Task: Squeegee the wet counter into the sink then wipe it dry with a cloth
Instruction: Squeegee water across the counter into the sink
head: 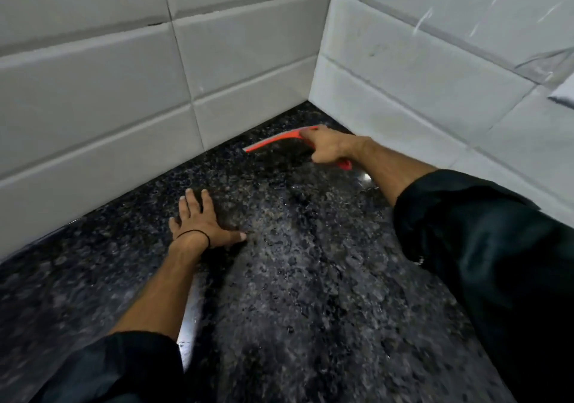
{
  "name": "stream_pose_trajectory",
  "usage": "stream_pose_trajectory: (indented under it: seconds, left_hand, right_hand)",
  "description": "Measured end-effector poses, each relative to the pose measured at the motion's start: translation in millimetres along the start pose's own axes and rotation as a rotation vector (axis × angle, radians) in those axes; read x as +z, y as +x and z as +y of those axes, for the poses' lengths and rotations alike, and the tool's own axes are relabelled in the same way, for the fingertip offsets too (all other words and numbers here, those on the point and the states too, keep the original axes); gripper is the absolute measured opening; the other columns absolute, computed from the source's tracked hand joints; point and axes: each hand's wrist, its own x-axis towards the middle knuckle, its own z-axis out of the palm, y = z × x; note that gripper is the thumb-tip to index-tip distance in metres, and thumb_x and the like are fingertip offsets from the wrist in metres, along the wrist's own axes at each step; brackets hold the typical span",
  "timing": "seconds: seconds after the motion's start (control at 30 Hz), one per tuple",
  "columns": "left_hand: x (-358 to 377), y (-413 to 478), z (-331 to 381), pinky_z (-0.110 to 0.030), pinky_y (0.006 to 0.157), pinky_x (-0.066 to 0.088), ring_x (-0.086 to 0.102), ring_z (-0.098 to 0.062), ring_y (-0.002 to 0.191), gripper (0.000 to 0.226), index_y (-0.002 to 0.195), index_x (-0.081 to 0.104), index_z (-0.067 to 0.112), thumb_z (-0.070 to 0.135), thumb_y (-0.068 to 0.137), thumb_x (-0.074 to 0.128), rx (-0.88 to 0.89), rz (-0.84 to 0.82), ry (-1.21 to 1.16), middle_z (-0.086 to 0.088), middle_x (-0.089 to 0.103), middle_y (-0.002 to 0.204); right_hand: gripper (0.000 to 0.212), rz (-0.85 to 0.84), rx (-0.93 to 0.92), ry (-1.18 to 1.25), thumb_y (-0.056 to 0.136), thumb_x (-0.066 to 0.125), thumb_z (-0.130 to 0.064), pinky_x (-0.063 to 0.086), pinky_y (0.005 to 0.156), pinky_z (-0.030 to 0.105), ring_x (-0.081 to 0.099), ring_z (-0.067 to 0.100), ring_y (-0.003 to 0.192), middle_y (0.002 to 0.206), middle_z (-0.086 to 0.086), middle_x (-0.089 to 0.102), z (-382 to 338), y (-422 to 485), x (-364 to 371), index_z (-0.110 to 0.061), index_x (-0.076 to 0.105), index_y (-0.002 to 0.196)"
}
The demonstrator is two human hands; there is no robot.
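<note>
Setting: a corner where two walls [102, 70] of pale rectangular tile meet, seen from your head camera looking down.
Counter: the counter [310, 278] is dark speckled stone, glossy and wet, with water film and droplets across the middle and a bright glare streak beside your left forearm.
Squeegee: the squeegee [279, 140] is red-orange and lies deep in the corner, its blade edge down on the stone and running out to the left of your fist; the tip of the handle shows below your palm.
Right hand: your right hand [329, 148] is stretched far forward, fingers curled tight round the squeegee handle, thumb pressed along the top.
Left hand: your left hand [202, 219] lies flat on the counter, palm down, fingers spread and straight, thumb out to the right, gripping nothing.
Spacing: your two hands are well apart; the left one sits nearer you, left of the wet streak.
Wrist: a thin black band [198, 235] circles your left wrist.
Sleeves: a dark sleeve [497, 263] covers each upper forearm, pushed back.
Sharpness: edges of the view are motion-blurred.
</note>
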Motion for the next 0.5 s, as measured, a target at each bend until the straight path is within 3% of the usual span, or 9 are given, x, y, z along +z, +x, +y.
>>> stream_pose_trajectory:
  seconds: [0.1,0.27,0.5]
  left_hand:
    - [9,4,-15,-0.056,0.119,0.003,-0.021,-0.027,0.149,0.142,0.153,-0.02,0.022,0.078,0.06,0.07,-0.06,-0.044,-0.015,-0.004,-0.032,0.159]
    - [21,10,-23,-0.057,0.119,0.006,-0.019,-0.024,0.15,0.14,0.154,-0.019,0.025,0.078,0.059,0.069,-0.039,-0.006,-0.023,0.0,-0.031,0.159]
    - [23,10,-24,-0.056,0.119,0.008,-0.018,-0.022,0.15,0.141,0.154,-0.018,0.028,0.08,0.057,0.07,-0.039,0.024,-0.023,0.003,-0.03,0.16]
  right_hand:
    - [0.066,0.031,-0.055,0.005,0.086,0.055,-0.012,0.045,0.105,0.044,0.049,0.045,0.122,0.138,0.027,0.039,-39,45,4,-0.018,0.037,0.149]
    - [0.045,0.208,-0.11,-0.146,0.092,0.053,-0.017,0.045,0.1,0.049,0.048,0.04,0.125,0.134,0.018,0.045,-83,85,21,-0.011,0.051,0.136]
    - [0.042,0.136,-0.13,-0.213,0.09,0.057,-0.015,0.048,0.096,0.043,0.058,0.035,0.12,0.13,0.015,0.06,-73,81,20,-0.012,0.058,0.131]
